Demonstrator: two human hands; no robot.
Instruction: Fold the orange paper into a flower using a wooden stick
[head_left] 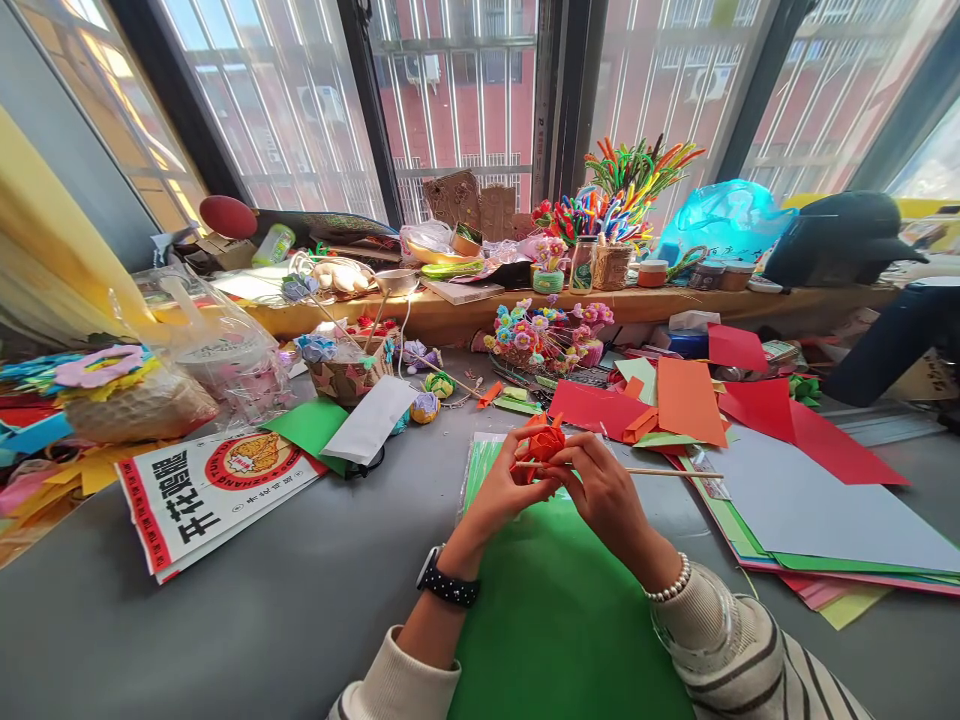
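Both the left hand (504,490) and right hand (600,488) grip an orange paper flower (541,440). Their fingers hide its lower half. A thin wooden stick (675,472) runs behind the right hand.

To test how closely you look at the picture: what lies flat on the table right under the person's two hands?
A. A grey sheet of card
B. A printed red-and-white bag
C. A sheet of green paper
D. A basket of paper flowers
C: the left hand and right hand, pinching an orange folded paper piece with a thin wooden stick, are above a sheet of green paper on the grey table.
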